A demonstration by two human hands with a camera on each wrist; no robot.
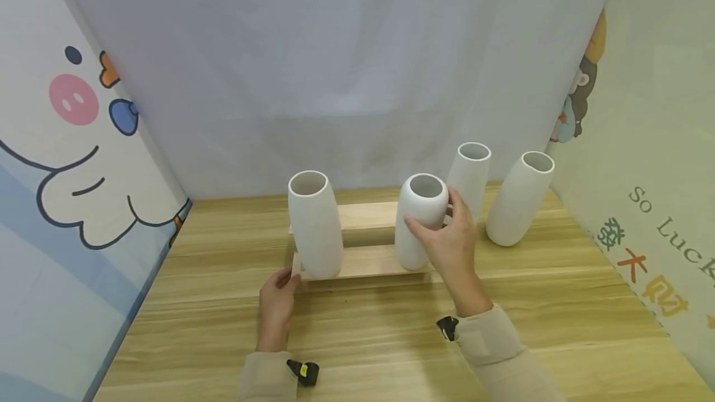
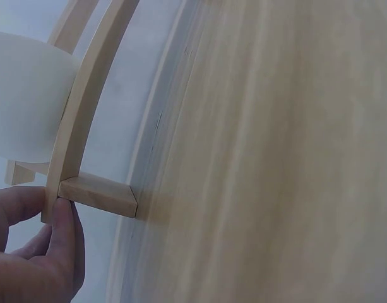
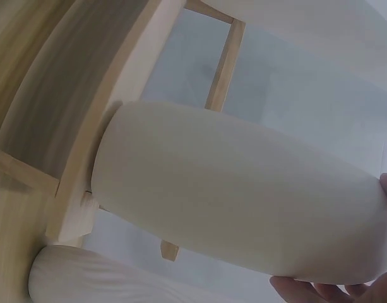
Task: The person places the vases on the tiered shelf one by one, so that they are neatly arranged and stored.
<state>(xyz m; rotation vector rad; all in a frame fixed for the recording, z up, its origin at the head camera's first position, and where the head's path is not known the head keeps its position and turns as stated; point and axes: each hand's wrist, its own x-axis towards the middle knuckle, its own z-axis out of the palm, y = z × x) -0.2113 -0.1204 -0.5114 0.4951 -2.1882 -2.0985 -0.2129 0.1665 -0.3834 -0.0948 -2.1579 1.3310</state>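
The vase (image 1: 412,247) sits right of centre on the rack (image 1: 368,260); my right hand (image 1: 455,247) clasps its upper part, seemingly to keep it upright. Left of centre, my left hand (image 1: 277,299) pinches the rack's end, probably steadying it beside another vase (image 1: 317,228). Two more vases (image 1: 516,206) are farther right.

Beige sleeves (image 1: 497,337) are worn with black wrist cameras (image 1: 448,328), the left marked yellow.
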